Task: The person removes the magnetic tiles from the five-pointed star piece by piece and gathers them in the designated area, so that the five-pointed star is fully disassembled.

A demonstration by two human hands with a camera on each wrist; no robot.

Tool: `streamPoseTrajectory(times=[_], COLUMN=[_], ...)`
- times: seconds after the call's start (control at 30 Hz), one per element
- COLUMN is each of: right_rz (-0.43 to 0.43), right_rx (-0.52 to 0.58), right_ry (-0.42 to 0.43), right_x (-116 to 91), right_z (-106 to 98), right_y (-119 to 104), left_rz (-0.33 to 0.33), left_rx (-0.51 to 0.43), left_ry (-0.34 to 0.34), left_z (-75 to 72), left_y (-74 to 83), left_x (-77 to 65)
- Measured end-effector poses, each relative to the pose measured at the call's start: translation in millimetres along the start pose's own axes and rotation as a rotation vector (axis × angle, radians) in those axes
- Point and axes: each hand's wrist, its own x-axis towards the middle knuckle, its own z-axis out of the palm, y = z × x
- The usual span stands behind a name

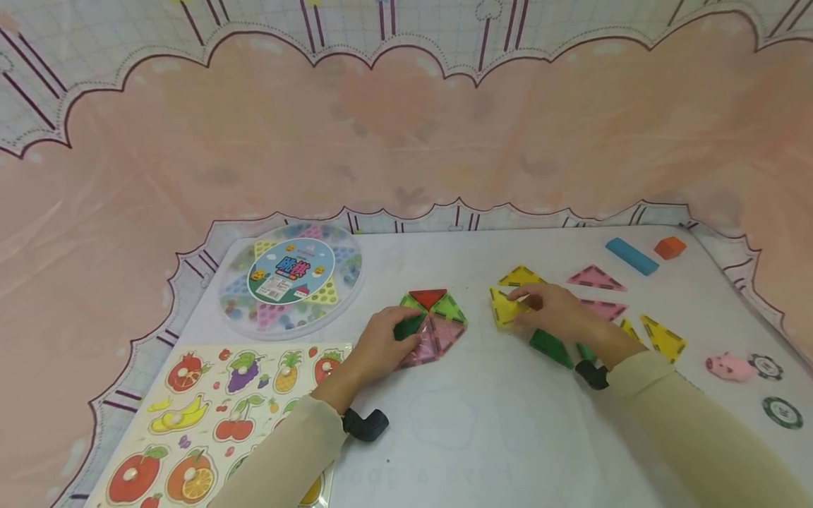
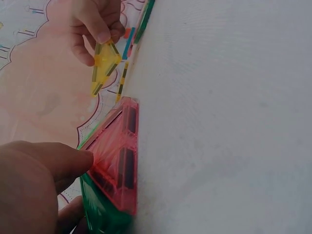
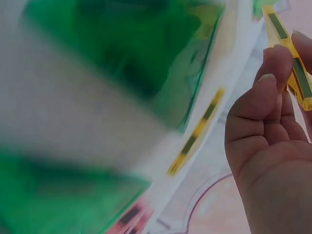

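In the head view my left hand [image 1: 376, 347] holds the left side of a flat ring of triangular magnetic tiles in red, green and pink [image 1: 448, 331]. Its thumb touches a pink tile [image 2: 113, 161] in the left wrist view, and the other fingers are partly hidden beside a green tile [image 2: 100, 207]. A yellow triangular magnetic tile [image 1: 503, 307] is pinched by my right hand [image 1: 559, 314], tilted up in the right wrist view. Behind it lies another yellow tile [image 1: 521, 275]. Dark green tiles [image 1: 551, 348] lie below the right hand, with pink tiles [image 1: 597, 277] beyond it.
A round clear game case [image 1: 222, 300] lies at the back left, above a fruit peg puzzle board [image 1: 209, 381]. To the right are a blue block [image 1: 631, 256], an orange block [image 1: 670, 247], a yellow tile [image 1: 663, 337], a pink pig toy [image 1: 730, 367] and round chips [image 1: 783, 413].
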Motion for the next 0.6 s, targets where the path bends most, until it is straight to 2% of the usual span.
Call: streamPoseTrajectory(times=[0.27, 0.6], right_rz=[0.044, 0.062], right_rx=[-0.023, 0.002], right_ry=[-0.025, -0.03], right_x=[3, 6], right_z=[-17, -20], right_y=[18, 25], left_rz=[-0.033, -0.043], left_rx=[0.0, 0.008], left_ry=[-0.015, -0.014], left_z=[0.0, 0.3], left_y=[0.9, -0.4], left_x=[-0.2, -0.8])
